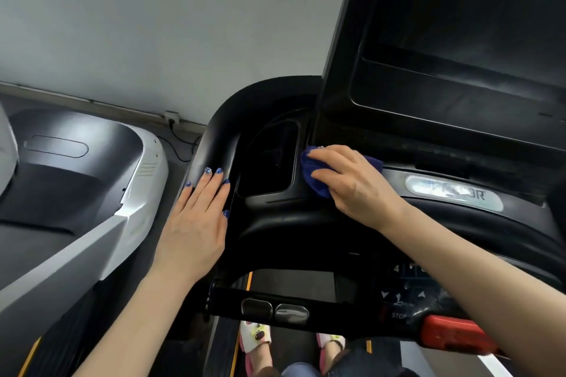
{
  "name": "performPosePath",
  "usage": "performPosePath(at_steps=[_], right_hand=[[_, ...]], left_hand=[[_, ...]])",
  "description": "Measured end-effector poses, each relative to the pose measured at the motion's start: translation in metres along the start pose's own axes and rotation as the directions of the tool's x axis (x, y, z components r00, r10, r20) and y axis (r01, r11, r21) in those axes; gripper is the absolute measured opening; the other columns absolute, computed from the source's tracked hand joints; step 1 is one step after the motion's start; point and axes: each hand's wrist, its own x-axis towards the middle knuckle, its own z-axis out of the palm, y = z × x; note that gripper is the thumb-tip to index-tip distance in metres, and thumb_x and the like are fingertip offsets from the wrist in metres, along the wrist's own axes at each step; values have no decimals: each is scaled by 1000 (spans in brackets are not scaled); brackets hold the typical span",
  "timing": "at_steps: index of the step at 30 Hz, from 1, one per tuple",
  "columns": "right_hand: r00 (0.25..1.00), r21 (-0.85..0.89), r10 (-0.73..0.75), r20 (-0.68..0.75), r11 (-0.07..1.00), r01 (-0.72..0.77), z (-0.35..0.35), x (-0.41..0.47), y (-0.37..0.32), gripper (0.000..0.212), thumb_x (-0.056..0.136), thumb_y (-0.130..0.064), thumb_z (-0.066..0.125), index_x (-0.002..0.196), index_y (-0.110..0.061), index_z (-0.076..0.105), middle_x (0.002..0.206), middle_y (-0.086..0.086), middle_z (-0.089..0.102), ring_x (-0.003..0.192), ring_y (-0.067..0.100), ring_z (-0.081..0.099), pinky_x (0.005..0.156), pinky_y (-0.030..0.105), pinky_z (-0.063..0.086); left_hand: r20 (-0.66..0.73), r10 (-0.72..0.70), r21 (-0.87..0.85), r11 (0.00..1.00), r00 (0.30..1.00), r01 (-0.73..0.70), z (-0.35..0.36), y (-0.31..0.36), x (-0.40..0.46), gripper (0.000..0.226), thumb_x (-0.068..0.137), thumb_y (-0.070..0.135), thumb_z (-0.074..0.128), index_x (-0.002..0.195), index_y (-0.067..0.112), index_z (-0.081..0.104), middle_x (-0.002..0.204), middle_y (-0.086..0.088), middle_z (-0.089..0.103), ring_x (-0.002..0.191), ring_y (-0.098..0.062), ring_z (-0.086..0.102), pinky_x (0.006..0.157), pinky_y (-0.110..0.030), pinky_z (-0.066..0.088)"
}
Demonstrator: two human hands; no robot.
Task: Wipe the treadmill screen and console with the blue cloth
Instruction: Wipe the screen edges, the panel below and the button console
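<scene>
Nearby, second treadmill (pixel 92 168), wall socket (pixel 171 117).

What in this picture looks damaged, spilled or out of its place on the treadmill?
Nothing stands out. The right hand presses the blue cloth on the console beside the storage pocket, the left hand rests flat on the handrail, and the screen is dark with faint smears only.

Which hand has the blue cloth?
The right hand, by the screen, presses the blue cloth onto the console. The left hand lies flat and bare on the black side rail.
</scene>
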Motion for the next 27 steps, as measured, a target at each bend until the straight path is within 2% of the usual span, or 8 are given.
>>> performPosePath(at_steps=[2,5,8,11,15,19,21,27], right_hand=[[996,-60,-31,85,998,36,1,-8,-5,29,80,-6,44,90,-2,70,125,15,62,113,33,54,97,41,45],[975,-3,-18,220,1000,19,13,-22,-20,38,83,-16,44,105,-1,72,130,12,60,124,32,51,109,40,40],[981,161,-22,194,987,-10,7,-25,-12,39,94,-24,48,121,-4,67,134,10,59,129,25,48,117,27,28],[966,215,20,259,973,-78,-3,-24,11,52,95,-33,42,141,-9,51,152,6,41,136,16,41,115,23,28],[963,153,-27,269,988,-15,27,-5,-11,45,95,-30,44,124,-3,63,145,14,49,129,26,52,115,32,29],[932,227,-102,348,974,22,18,-7,-2,44,96,-30,44,129,-7,61,140,9,55,128,21,51,114,29,32],[949,178,-87,303,984,33,9,-11,6,43,96,-31,45,129,-8,61,137,9,57,126,20,52,116,30,29],[953,142,-123,275,986,86,58,27,-49,41,88,-10,65,127,3,57,124,17,62,116,30,59,109,27,29]], left_hand=[[-2,-2,5,1000,1000,2,1,1,1,55,95,24,32,143,6,49,156,-9,41,147,-24,33,121,-39,17],[-16,-10,16,1000,1000,10,0,3,1,54,94,23,33,142,5,51,155,-10,42,145,-25,35,120,-39,18],[-29,-13,23,1000,999,14,-1,5,3,54,94,23,33,141,4,52,154,-11,44,144,-26,37,119,-40,21],[-29,1,35,999,1000,1,0,4,2,53,94,23,33,141,5,51,154,-11,43,145,-26,37,119,-41,22],[-17,0,39,999,1000,1,-2,3,0,54,95,24,33,142,4,51,154,-11,43,146,-27,35,119,-41,21],[-5,-24,25,999,1000,24,-8,1,-14,58,95,28,30,147,5,45,158,-10,37,148,-25,30,121,-42,19],[-11,-53,33,998,999,53,-8,-1,-26,58,98,30,29,149,5,41,159,-10,36,149,-24,29,122,-43,19],[-2,-76,31,997,997,76,-7,-1,-30,58,98,30,29,150,7,40,159,-7,35,149,-21,29,121,-39,17]])
